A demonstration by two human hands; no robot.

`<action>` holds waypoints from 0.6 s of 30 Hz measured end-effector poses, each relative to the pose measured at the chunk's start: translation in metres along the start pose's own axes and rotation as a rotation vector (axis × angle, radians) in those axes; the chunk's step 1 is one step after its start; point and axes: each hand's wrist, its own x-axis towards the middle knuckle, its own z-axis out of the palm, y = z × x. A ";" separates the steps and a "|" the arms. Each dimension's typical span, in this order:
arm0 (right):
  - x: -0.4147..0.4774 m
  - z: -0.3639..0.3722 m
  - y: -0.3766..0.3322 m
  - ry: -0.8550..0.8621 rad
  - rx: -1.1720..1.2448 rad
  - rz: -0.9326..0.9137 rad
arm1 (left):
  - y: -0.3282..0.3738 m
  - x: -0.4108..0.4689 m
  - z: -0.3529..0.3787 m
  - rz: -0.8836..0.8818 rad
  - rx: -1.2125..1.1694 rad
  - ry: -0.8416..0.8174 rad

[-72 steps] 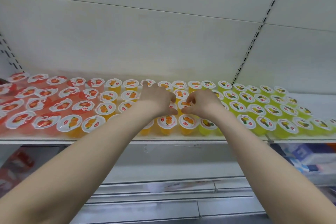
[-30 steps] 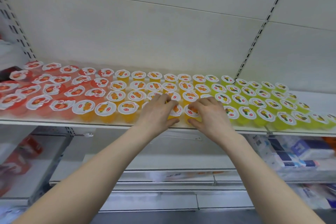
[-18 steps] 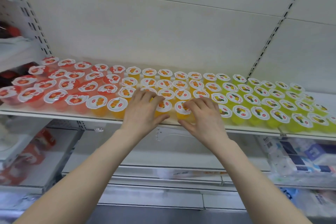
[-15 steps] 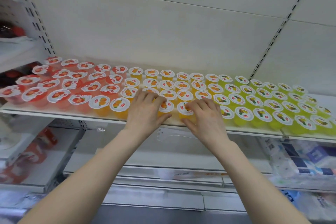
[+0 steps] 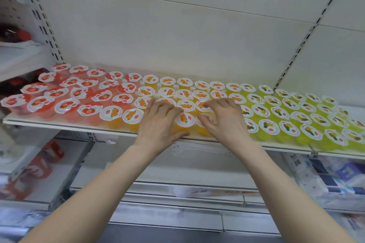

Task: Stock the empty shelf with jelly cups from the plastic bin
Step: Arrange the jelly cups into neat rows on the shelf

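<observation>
Shelf (image 5: 59,124) carrying sealed cups in rows, each filled with coloured jelly under a printed lid: red jelly cups (image 5: 65,104) on the shelf's left part, orange jelly cups (image 5: 167,92) at its middle, yellow-green jelly cups (image 5: 292,116) on its right. At the shelf's front middle, left hand (image 5: 158,124) and right hand (image 5: 225,124) lie released, fingers spread over orange lids; the left thumb touches a front cup (image 5: 184,122).

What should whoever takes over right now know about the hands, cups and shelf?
Left hand and right hand: both rest on front-row orange jelly cups; grip unclear.
Shelf: red jelly cups left, orange middle, yellow-green jelly cups right, in rows front to back.
Done: shelf looks stocked.
Left: probably straightening the front orange cups.
Plastic bin not in view.
</observation>
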 end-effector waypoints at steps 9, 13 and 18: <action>0.061 0.001 -0.042 -0.404 -0.085 0.064 | -0.041 -0.010 -0.025 0.020 0.164 -0.016; 0.068 0.001 -0.049 -0.445 -0.122 0.071 | -0.048 -0.012 -0.028 0.028 0.168 -0.033; 0.070 0.008 -0.051 -0.436 -0.087 0.097 | -0.055 -0.017 -0.026 0.015 0.126 -0.035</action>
